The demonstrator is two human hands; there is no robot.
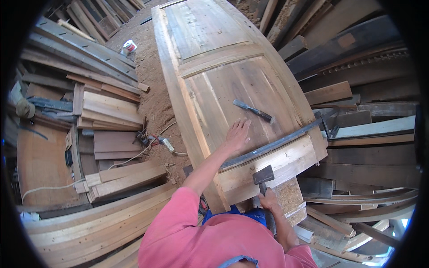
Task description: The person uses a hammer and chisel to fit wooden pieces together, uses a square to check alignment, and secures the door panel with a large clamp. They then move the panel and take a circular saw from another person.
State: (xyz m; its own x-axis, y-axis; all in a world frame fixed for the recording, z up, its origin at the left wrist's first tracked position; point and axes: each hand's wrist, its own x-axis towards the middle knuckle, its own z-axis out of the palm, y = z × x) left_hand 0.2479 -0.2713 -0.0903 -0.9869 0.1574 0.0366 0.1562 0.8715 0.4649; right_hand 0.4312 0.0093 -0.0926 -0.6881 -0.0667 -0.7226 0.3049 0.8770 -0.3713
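Observation:
A panelled wooden door (223, 98) lies flat before me. My left hand (238, 135) rests on its lower panel with the fingers stretched out and nothing held. Just beyond the fingertips a chisel (253, 110) lies slantwise on the panel, apart from the hand. At the door's near end my right hand (269, 200) is closed around the handle of a hammer (263, 174), whose dark blocky head points away from me. Between the two hands a long metal bar clamp (273, 148) spans the door, its dark jaw at the right edge.
Stacked planks (107, 109) and long boards (103, 214) fill the left side. More timber (371, 156) crowds the right. A power strip (168, 144) with a cord lies on the sawdust-covered floor (156, 102). Farther off stands a white and red tub (129, 46).

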